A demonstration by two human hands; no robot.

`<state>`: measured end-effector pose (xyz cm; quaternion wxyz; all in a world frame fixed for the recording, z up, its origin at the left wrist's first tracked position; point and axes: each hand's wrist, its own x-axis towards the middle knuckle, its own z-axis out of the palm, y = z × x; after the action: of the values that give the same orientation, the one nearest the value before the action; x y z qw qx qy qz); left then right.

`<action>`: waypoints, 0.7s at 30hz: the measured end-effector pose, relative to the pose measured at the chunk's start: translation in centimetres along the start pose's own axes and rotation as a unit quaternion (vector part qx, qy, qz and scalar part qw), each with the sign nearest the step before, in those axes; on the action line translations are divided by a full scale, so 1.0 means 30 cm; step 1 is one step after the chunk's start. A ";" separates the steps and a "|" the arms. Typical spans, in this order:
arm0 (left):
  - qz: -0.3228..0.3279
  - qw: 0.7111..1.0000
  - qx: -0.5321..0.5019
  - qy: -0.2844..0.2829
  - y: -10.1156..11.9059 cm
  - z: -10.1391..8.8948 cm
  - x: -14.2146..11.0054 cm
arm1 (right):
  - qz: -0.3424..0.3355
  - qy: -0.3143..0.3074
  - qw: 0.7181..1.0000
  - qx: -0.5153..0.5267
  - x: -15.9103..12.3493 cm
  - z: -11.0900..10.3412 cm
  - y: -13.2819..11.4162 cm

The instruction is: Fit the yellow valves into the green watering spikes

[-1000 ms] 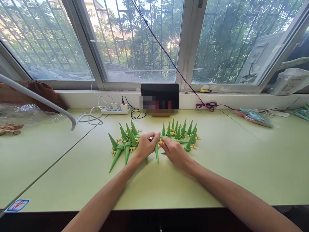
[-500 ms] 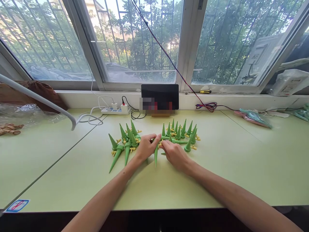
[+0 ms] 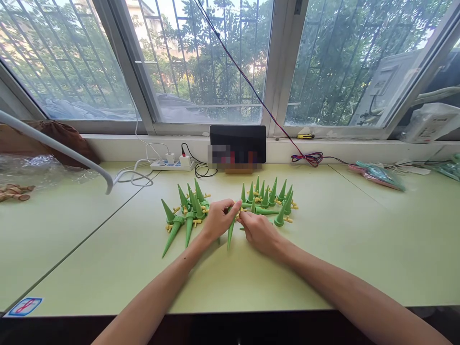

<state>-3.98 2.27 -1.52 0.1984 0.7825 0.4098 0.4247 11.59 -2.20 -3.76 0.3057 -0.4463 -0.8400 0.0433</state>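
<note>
Between my hands a green plant watering spike (image 3: 230, 235) hangs with its tip pointing down toward me. My left hand (image 3: 219, 219) is closed around its wide upper end, thumb on top. The fingertips of my right hand (image 3: 260, 231) are pinched at the small yellow valve (image 3: 238, 213) on that end; the fingers hide part of it. To the left, several green spikes with yellow valves (image 3: 189, 225) stand or lie close by my left hand. Behind and right of my right hand is another group of green spikes (image 3: 272, 192), mostly upright, a few lying flat.
At the back edge stand a dark tablet (image 3: 237, 141) and a white power strip (image 3: 172, 165) with cables. A white curved arm (image 3: 61, 146) reaches in from the left. Plastic bags (image 3: 381, 177) lie at the right, and brown wooden-looking pieces (image 3: 16, 192) at the far left.
The held spike has tilted slightly, its tip shifting a little left. My right fingers have moved slightly at the yellow valve. The spike groups have not moved.
</note>
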 end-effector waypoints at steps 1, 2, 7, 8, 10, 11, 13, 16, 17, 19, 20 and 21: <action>0.001 1.000 -0.004 -0.001 -0.001 0.000 0.000 | 0.001 -0.001 1.000 0.000 0.000 -0.001 -0.002; 0.002 1.000 -0.008 -0.003 -0.001 0.000 0.000 | 0.001 -0.002 1.000 0.000 0.000 -0.001 -0.003; 0.005 0.999 -0.038 -0.013 -0.004 0.000 -0.001 | 0.003 0.006 1.000 0.003 -0.004 0.000 -0.003; 0.006 0.999 -0.044 -0.014 -0.004 0.000 -0.002 | 0.005 0.009 1.000 0.003 -0.005 0.002 -0.002; 0.008 0.998 -0.055 -0.016 -0.003 0.001 -0.003 | 0.008 0.012 1.000 0.003 -0.007 0.006 0.002; 0.009 0.998 -0.058 -0.017 -0.002 0.001 -0.003 | 0.009 0.013 1.000 0.003 -0.008 0.008 0.004; 0.014 0.998 -0.063 -0.018 -0.002 0.002 -0.004 | 0.009 0.014 1.000 0.003 -0.008 0.011 0.007; 0.013 0.998 -0.067 -0.015 -0.005 0.005 -0.003 | 0.008 0.021 1.000 0.015 -0.008 0.011 0.009; 0.008 0.997 -0.070 -0.013 -0.007 0.007 -0.002 | 0.009 0.025 0.999 0.024 -0.007 0.010 0.009; -0.008 0.997 -0.080 -0.008 -0.012 0.010 0.002 | 0.011 0.039 0.998 0.044 -0.004 0.008 0.010; -0.015 0.996 -0.087 -0.006 -0.015 0.011 0.004 | 0.012 0.046 0.997 0.054 -0.002 0.006 0.009; -0.021 0.995 -0.094 -0.005 -0.018 0.012 0.006 | 0.012 0.052 0.997 0.062 -0.001 0.005 0.009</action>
<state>-3.88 2.74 -1.98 0.2821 0.7540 0.3829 0.4530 11.72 -2.02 -3.98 0.3757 -0.4383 -0.8130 0.0757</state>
